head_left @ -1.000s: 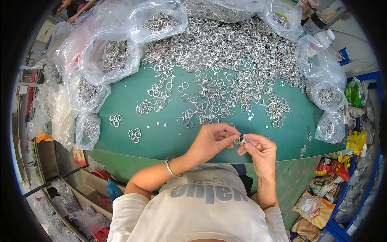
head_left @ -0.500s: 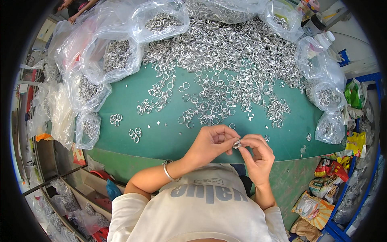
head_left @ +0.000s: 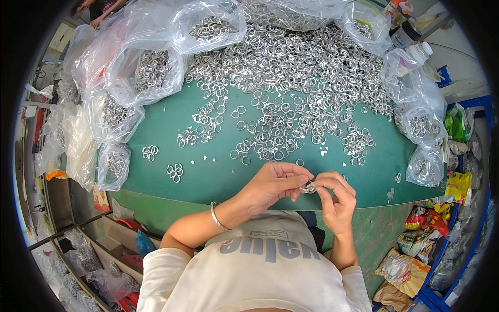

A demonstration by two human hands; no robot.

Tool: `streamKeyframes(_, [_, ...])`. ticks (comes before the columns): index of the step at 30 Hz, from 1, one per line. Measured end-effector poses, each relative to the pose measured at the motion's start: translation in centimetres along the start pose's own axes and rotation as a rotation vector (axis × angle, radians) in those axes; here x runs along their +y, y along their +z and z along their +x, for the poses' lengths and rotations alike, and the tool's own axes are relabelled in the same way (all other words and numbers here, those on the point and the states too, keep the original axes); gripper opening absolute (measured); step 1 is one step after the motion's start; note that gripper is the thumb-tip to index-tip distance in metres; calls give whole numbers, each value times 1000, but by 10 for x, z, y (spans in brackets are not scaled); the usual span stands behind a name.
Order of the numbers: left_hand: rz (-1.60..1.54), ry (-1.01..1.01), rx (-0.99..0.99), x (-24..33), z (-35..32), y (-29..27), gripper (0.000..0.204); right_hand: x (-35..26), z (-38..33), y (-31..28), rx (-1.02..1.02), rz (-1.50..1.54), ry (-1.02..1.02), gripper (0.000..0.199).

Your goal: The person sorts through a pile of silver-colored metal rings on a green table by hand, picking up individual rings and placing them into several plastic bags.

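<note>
Close to the near edge of the green table (head_left: pixel 208 179), my left hand (head_left: pixel 273 184) and my right hand (head_left: pixel 337 197) meet, both closed in a pinch. Between their fingertips are small silver rings (head_left: pixel 307 188); how many each hand has is hard to make out. A silver bangle sits on my left wrist. Beyond my hands, a big heap of silver rings (head_left: pixel 291 62) covers the far part of the table, thinning toward me. Two small clusters of rings (head_left: pixel 175 172) lie apart on the left.
Clear plastic bags of rings (head_left: pixel 150 73) line the table's left and far sides, with more bags (head_left: pixel 422 169) on the right. A white-capped bottle (head_left: pixel 418 51) stands far right. Shelves with packets (head_left: pixel 405 268) flank the right; a person's arm (head_left: pixel 99 20) shows far left.
My fingertips have shifted slightly, and the rings between them are turned and show more plainly. My right hand has moved a little to the right.
</note>
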State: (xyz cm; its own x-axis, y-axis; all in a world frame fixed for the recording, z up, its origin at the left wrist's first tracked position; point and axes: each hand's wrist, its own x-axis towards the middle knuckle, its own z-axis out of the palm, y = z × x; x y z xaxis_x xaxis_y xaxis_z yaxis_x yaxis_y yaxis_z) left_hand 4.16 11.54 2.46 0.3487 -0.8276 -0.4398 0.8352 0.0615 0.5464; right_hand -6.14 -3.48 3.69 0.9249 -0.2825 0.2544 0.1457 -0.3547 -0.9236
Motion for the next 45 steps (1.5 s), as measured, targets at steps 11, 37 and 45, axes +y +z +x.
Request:
streamKeyframes(11, [211, 155, -6, 5, -10, 11, 25, -1, 10, -9, -33, 252, 202, 10])
streamKeyframes(37, [421, 641, 131, -16, -12, 4, 9, 3, 3, 5, -39, 317, 201, 12])
streamKeyframes(45, [386, 522, 128, -6, -17, -3, 10, -12, 13, 13, -26, 439, 368, 13])
